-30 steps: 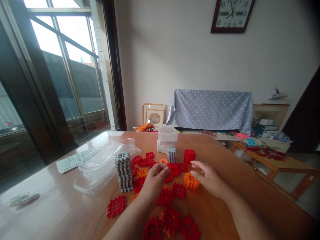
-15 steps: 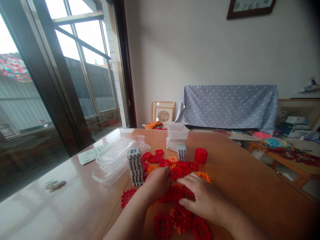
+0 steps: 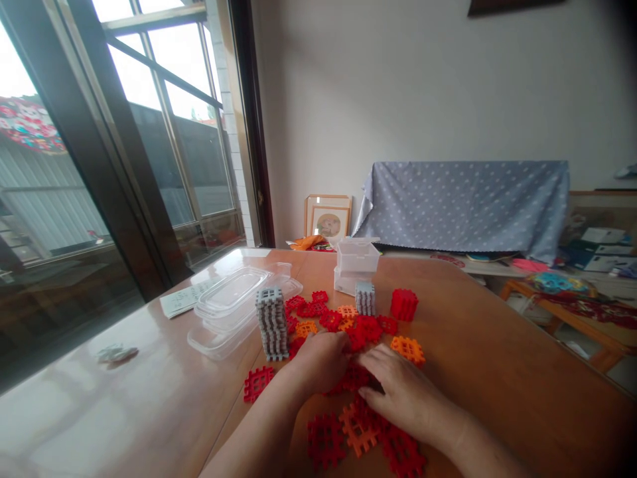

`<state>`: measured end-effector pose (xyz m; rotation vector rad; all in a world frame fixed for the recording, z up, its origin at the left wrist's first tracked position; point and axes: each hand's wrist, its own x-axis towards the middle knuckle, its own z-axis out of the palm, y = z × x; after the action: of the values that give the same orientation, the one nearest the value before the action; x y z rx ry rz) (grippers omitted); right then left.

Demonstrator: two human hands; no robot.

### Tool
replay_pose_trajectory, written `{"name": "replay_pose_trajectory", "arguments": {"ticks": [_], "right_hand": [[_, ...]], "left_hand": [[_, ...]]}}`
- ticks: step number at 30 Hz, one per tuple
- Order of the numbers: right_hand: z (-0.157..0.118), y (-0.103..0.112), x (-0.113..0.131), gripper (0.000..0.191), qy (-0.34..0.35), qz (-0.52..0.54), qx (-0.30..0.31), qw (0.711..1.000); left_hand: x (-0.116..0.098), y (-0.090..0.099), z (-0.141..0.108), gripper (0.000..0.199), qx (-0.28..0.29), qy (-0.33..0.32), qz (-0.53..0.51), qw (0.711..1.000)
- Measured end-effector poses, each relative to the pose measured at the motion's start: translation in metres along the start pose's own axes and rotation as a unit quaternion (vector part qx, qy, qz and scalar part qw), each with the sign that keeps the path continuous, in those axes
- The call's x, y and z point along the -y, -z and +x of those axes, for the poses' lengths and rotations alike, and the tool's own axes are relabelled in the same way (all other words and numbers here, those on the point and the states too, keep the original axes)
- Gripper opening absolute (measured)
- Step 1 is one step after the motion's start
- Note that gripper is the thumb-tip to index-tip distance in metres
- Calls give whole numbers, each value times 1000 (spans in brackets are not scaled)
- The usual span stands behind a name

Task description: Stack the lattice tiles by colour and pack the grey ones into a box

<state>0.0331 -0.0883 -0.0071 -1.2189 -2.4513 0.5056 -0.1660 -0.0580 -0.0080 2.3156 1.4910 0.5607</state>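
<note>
Red and orange notched square pieces lie in a loose pile on the brown table. My left hand (image 3: pixel 326 362) is closed over the middle of the pile, its fingertips hidden behind the hand. Close beside it on the right, my right hand (image 3: pixel 398 392) rests over red pieces with thumb and fingers apart. A tall stack of grey pieces (image 3: pixel 271 325) rises left of the pile, and a shorter grey stack (image 3: pixel 365 299) stands behind it. To the right is a red stack (image 3: pixel 404 305). Near the front lie a red piece (image 3: pixel 326 440) and an orange piece (image 3: pixel 359 429).
Clear plastic lids and trays (image 3: pixel 231 295) lie at the left behind the tall grey stack. Two stacked clear boxes (image 3: pixel 355 262) stand at the back. A paper booklet (image 3: pixel 184 300) and a small plastic bag (image 3: pixel 117 353) are on the table's left side.
The view has shifted slightly. Near the front, an orange piece shows more fully between red ones. Both hands remain over the pile, with the right fingers slightly moved.
</note>
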Motion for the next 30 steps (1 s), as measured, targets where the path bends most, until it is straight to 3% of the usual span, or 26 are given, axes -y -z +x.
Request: {"name": "replay_pose_trajectory", "arguments": {"ticks": [6, 10, 12, 18, 19, 21, 23, 25, 30], "right_hand": [[-2, -2, -4, 29, -20, 15, 0, 1000], [-4, -4, -5, 47, -49, 11, -14, 999], [-4, -3, -5, 51, -53, 10, -13, 998], [-2, 3, -3, 19, -78, -5, -23, 997], [-2, 4, -3, 15, -77, -2, -21, 997], [-3, 5, -4, 9, -69, 6, -19, 997], [-4, 6, -6, 8, -63, 8, -21, 998], [-4, 6, -8, 9, -62, 4, -19, 998], [-5, 7, -13, 11, -62, 1, -7, 998]], "left_hand": [[0, 1, 1, 21, -7, 7, -121, 993], [-5, 5, 4, 20, 2, 11, -222, 975], [-8, 5, 5, 18, 3, 23, -293, 956], [-7, -1, 8, 23, 73, 28, -476, 876], [-6, -1, 8, 24, 77, 25, -472, 878], [-2, -1, 7, 26, 62, 17, -403, 913], [2, -1, 5, 25, 23, 1, -263, 965], [4, 0, 2, 19, -6, -19, -114, 993], [-1, 3, -1, 18, 46, -35, 26, 998]]}}
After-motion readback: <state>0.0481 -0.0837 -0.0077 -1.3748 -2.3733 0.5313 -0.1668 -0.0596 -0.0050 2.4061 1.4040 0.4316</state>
